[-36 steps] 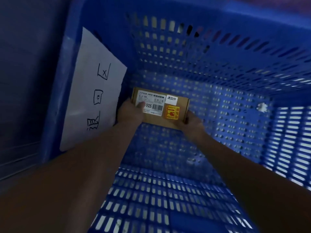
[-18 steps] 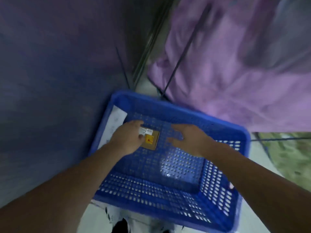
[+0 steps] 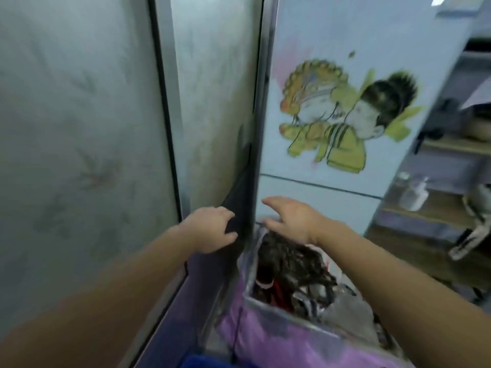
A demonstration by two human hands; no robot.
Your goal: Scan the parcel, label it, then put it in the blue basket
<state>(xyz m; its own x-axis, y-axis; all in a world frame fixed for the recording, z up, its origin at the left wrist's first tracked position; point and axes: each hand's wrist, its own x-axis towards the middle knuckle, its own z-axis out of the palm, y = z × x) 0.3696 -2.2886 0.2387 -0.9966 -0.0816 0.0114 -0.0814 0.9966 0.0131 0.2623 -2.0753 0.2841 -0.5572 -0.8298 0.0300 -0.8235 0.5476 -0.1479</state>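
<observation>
Only a sliver of the blue basket [image 3: 198, 362] shows at the bottom edge of the head view; the parcel is out of sight. My left hand [image 3: 210, 228] is raised in front of a dark vertical door edge, fingers loosely curled, holding nothing. My right hand [image 3: 291, 217] hovers beside it with fingers spread, palm down, also empty, above a clear bag of dark things.
A frosted glass panel [image 3: 79, 155] fills the left. A pale door with a cartoon sticker [image 3: 342, 112] stands ahead. A purple bundle [image 3: 279, 338] and a clear bag of dark items [image 3: 295, 269] lie below. Wooden shelves [image 3: 438, 208] with a white bottle are on the right.
The view has swung up from the basket to the door and panel. Both hands have let go of the parcel, left it in the basket and risen empty.
</observation>
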